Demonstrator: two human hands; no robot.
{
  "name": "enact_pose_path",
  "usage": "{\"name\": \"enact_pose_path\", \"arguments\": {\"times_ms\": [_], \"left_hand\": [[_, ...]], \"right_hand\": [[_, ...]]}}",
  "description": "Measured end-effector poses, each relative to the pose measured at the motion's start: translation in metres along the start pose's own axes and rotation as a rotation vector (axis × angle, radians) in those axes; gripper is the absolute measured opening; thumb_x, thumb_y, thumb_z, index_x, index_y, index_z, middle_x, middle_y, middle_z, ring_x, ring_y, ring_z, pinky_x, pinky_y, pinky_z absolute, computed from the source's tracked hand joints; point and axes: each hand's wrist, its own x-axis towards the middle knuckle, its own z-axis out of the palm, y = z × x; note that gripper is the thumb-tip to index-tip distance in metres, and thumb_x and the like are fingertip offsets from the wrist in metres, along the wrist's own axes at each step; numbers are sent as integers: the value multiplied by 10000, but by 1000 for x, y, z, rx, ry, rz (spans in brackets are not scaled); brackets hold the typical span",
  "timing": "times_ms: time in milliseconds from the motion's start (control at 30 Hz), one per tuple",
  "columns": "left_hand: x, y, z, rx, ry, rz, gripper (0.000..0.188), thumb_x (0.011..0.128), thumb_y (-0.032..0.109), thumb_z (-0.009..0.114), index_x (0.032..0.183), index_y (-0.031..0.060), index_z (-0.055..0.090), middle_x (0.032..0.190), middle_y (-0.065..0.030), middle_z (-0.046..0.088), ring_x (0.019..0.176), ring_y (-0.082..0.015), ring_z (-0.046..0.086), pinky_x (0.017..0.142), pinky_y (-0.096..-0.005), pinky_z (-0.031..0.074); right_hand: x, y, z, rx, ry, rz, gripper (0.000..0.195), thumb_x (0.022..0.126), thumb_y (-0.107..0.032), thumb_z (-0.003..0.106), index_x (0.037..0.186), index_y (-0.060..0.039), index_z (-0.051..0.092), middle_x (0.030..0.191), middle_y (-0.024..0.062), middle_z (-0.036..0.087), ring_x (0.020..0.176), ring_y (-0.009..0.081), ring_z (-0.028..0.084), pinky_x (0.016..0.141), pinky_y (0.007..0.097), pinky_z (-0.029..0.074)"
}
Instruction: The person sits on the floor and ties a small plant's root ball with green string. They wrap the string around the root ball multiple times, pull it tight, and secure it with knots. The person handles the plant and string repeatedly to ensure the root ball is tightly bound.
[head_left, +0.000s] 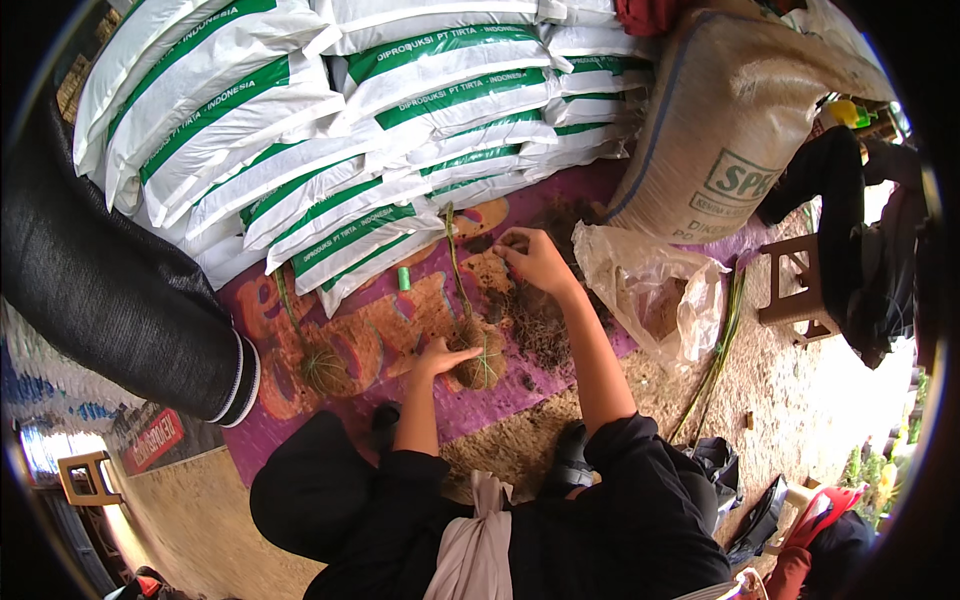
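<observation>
My left hand (442, 357) rests against a round, brown fibre-covered root ball (481, 361) wound with green string, its thumb lying across the top. A long green stem (454, 262) rises from that ball. My right hand (529, 256) is raised to the right of the stem, fingers curled, thumb and fingertips close together; whether it pinches a thin string cannot be made out. A second string-wound ball (325, 371) with a stem lies to the left. The small green thread spool (404, 278) stands on the purple printed banner (480, 416) between the two stems.
Stacked white-and-green sacks (450, 97) rise ahead. Loose dark roots and fibre (544, 322) lie right of the ball, beside a clear plastic bag (649, 292) and a large woven sack (720, 135). Long green stems (716, 349) lie farther right. A black roll (112, 270) is at left.
</observation>
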Motion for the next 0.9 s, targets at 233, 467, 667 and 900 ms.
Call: {"name": "enact_pose_path", "arguments": {"times_ms": [233,467,667,900], "left_hand": [[-7,4,39,-269,186,110,1175,510,603,765,1329,-61,246,1353,-262,299,1253,-384,321,995,-462,360],[7,0,60,-309,164,177,863,539,392,833,1181,-62,476,1149,-202,538,1053,-305,535,863,-382,454],[-31,47,32,-493,-78,558,903,558,305,839,1272,-19,391,1186,-139,519,1127,-264,484,965,-391,391],[-105,107,-14,-886,-138,954,872,575,195,831,1289,17,364,1226,-75,479,1141,-197,449,984,-361,352]], "right_hand": [[-3,-2,0,-23,-106,94,213,767,-113,619,908,46,623,772,130,647,713,160,593,662,302,460],[-4,-19,-6,-15,-43,-66,206,770,-108,616,905,48,620,769,123,647,702,159,589,662,299,460],[-5,-37,-63,150,189,-173,160,795,-88,622,878,50,610,776,55,624,748,95,546,674,246,440],[-9,-106,-143,142,637,-217,94,810,-58,603,809,35,594,694,-1,590,642,55,504,563,204,384]]}}
